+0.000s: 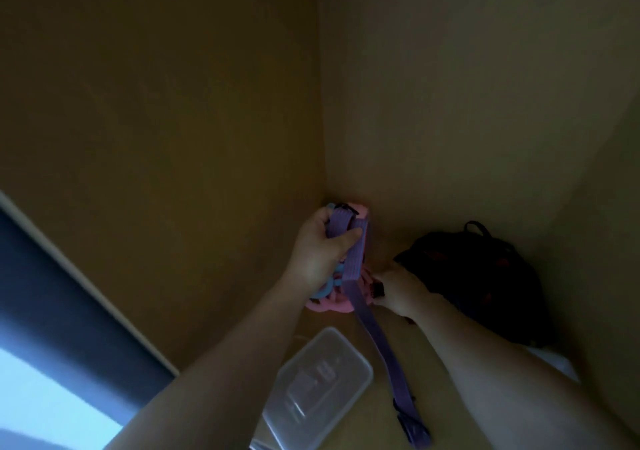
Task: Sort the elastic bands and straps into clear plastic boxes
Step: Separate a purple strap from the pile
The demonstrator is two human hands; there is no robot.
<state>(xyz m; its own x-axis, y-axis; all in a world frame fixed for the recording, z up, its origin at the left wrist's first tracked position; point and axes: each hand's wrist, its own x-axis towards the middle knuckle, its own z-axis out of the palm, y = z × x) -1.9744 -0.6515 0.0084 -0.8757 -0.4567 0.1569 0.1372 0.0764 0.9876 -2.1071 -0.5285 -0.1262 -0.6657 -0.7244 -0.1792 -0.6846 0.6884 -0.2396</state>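
Observation:
My left hand (320,245) grips the folded upper part of a purple strap (384,352), thumb over the webbing. The strap hangs down and trails across the wooden surface to a dark buckle near the bottom edge. Behind the hand sits a pink basket (332,306) holding blue and pink bands, pushed into the corner. My right hand (398,293) is low beside the basket and pinches a small black clip (378,289). A clear plastic box (322,384) lies on the surface below the basket, between my forearms.
Two tan walls meet in a corner (320,138) just behind the basket. A black bag (478,276) lies against the right wall, with something white (554,359) under its near end. A dark panel with a pale edge (69,297) runs along the left.

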